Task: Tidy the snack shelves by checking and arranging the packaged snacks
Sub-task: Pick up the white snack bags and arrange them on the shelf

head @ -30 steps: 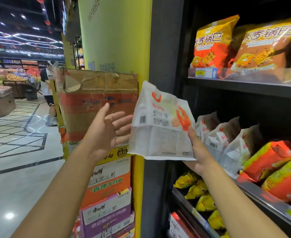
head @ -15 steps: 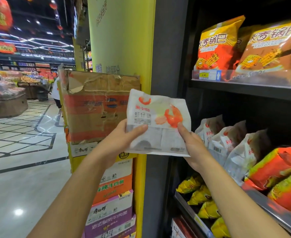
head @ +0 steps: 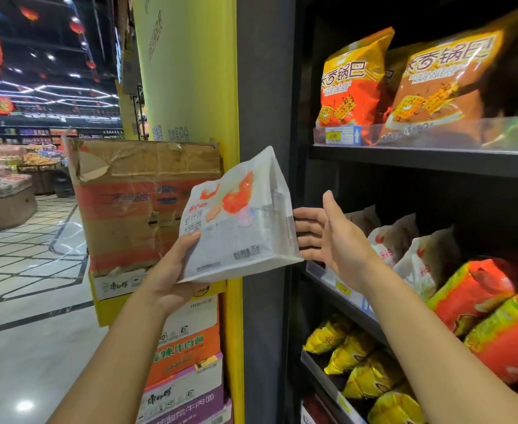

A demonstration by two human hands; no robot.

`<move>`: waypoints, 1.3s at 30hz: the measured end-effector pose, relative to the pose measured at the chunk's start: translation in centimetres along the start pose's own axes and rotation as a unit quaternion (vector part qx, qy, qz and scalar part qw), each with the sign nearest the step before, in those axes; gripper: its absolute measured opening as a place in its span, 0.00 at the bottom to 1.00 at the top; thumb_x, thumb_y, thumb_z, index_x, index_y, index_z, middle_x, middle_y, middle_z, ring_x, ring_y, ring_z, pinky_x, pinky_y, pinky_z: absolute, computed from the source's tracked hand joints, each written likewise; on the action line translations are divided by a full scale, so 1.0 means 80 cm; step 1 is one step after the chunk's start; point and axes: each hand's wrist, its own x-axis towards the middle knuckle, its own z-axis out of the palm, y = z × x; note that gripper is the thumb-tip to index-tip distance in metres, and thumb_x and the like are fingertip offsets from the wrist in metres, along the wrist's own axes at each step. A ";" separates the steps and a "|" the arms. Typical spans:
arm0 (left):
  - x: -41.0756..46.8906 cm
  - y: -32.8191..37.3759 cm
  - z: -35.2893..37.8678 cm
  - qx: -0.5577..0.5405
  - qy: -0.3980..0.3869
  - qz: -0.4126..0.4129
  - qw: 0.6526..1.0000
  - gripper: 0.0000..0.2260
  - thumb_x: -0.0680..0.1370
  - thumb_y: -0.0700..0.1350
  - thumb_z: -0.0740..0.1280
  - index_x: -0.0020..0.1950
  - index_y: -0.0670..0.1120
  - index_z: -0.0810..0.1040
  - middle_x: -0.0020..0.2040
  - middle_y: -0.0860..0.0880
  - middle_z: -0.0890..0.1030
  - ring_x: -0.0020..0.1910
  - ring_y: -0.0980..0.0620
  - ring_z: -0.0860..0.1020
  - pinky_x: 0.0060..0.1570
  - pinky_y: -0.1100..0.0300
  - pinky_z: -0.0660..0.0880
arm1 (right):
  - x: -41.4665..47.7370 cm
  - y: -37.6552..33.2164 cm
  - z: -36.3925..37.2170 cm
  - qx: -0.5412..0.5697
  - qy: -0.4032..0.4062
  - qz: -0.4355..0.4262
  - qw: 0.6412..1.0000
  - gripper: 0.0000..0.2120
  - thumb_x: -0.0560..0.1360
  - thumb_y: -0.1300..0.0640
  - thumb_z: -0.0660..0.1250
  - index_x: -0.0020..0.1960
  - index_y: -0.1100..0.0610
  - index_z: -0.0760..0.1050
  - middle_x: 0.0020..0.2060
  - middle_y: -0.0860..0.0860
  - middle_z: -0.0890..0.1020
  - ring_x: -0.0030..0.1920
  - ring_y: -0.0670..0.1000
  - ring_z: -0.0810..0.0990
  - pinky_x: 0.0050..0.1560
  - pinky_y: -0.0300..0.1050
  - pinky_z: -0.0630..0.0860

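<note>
While above "2.90" tag, rice-crust bag

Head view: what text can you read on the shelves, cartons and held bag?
"米香锅巴" and "RICE CRUST": orange bag.
"2.90": upper price tag.
"康师傅": white carton.
"辣牛肉面": orange carton.
Print on white shrimp bag: blurred.
Number on lower price tag: blurred.

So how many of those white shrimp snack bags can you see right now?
4. The held bag is in the left hand; three stand on the middle shelf: leftmost bag, centre bag, rightmost bag. Others may hide behind.
</note>
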 end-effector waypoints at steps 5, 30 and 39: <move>0.001 0.015 0.033 0.130 -0.020 -0.004 0.991 0.12 0.81 0.50 0.69 0.63 0.50 0.83 0.53 0.49 0.89 0.43 0.52 0.87 0.44 0.54 0.79 | 0.006 0.000 -0.003 -0.013 -0.048 0.041 0.998 0.26 0.76 0.30 0.60 0.66 0.44 0.76 0.56 0.44 0.87 0.57 0.50 0.87 0.58 0.52 0.84; -0.011 0.026 0.072 0.386 0.065 0.241 0.888 0.21 0.81 0.50 0.73 0.73 0.56 0.73 0.67 0.59 0.77 0.62 0.61 0.77 0.59 0.55 0.79 | 0.019 0.028 0.002 0.023 0.066 -0.007 0.998 0.21 0.78 0.47 0.74 0.68 0.49 0.74 0.58 0.47 0.85 0.56 0.49 0.86 0.43 0.41 0.84; -0.031 -0.014 0.106 0.369 -0.083 0.199 0.904 0.37 0.73 0.62 0.77 0.75 0.67 0.60 0.67 0.66 0.71 0.67 0.64 0.74 0.54 0.67 0.76 | 0.008 0.044 0.037 -0.037 -0.018 -0.116 0.992 0.26 0.77 0.39 0.64 0.73 0.42 0.69 0.64 0.41 0.81 0.64 0.41 0.81 0.60 0.43 0.82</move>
